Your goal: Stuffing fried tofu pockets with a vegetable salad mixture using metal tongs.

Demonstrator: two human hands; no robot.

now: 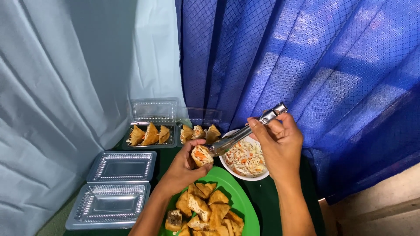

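Stuffed tofu puff (pixel 202 155) in left hand (pixel 181 168); shiny metal tongs (pixel 245 131) in right hand (pixel 280 146).

Dark green table (pixel 267 196): green plate (pixel 240 199), white bowl (pixel 229 169), three clear clamshell boxes (pixel 114 192), two filled, one empty.

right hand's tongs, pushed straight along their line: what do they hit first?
The tofu puff in the left hand. The tongs in the right hand point down-left, tips already at its filling; depth is hard to judge.
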